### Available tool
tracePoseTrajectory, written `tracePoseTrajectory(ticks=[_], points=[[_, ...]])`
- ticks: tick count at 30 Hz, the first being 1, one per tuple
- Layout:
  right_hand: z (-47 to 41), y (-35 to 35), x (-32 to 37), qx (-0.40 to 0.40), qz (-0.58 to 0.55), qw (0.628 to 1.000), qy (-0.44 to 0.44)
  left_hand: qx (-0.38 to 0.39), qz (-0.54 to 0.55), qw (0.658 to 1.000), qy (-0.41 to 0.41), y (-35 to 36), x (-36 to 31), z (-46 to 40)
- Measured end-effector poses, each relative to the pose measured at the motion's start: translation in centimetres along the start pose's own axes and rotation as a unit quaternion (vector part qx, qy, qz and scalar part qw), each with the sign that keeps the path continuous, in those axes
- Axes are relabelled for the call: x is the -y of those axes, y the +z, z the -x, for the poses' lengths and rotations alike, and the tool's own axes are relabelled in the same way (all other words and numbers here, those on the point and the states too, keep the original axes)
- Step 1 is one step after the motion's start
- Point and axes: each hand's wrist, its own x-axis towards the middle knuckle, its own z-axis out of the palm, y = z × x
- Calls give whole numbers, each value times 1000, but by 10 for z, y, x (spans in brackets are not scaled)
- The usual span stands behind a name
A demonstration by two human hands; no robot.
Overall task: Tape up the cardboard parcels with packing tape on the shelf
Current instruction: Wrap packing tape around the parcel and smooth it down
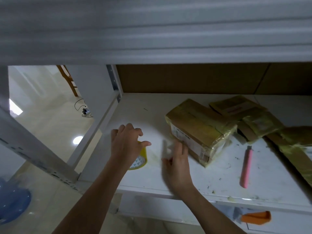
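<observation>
Both hands are over the white shelf (219, 176), near its front edge. Left hand (125, 144) hangs over the yellow tape roll (139, 162), fingers spread and a little bent — it sits above the roll, but I cannot tell if it touches it. Right hand (176, 163) is just beside it, blurry, with its fingers curled around something pale and see-through; it may be a strip of tape, though I cannot be sure.

Right next to that hand sits a cardboard parcel (200, 130), wrapped in shiny yellowish tape with a white label on its side. It rests near the middle of the shelf. More taped parcels (246, 115) lie behind it, toward the back right corner, piled against each other.

A pink cutter (246, 168) lies flat near the front edge, to the right of the parcel — well apart from both hands. Little scraps dot the shelf around it.
</observation>
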Motion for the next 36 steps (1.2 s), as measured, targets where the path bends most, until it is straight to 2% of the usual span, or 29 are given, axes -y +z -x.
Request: tracePoseTrajectory(ticks=[1,3,5,7,10,12,14,17,18,20,22,25,28,31,36], points=[[4,-7,2,1,9,1000,-28,-35,0,999,20,1,-5,1],[14,-27,4,-23,22,993,-110,-88,78,992,47,2,-16,3],[22,-53,6,-69,34,979,-190,-94,210,972,57,5,-31,5],[25,-81,4,-138,34,962,-232,-74,294,952,44,11,-51,9],[14,-118,-11,-255,24,942,-216,-26,406,913,3,20,-83,20],[-1,-140,-24,-293,12,940,-174,-42,456,889,-10,28,-101,29],[-19,-161,-34,-251,-10,959,-130,-63,494,867,-23,34,-115,34],[-35,-178,-46,-94,-61,991,-72,-36,600,799,-27,32,-130,37],[-32,-180,-48,-70,-66,993,-71,-23,630,776,-21,30,-133,37],[-21,-179,-49,-72,-45,992,-94,9,667,745,-10,25,-134,38],[-10,-177,-53,-88,-28,989,-112,39,656,754,3,26,-132,41],[-11,-178,-63,-92,-40,991,-92,79,627,775,26,25,-139,50],[-14,-182,-65,-78,-41,991,-99,58,630,774,26,18,-147,55],[-7,-179,-62,-65,-45,990,-113,24,601,799,25,14,-145,58],[-8,-172,-60,-70,12,995,-76,19,568,823,8,15,-149,62]])
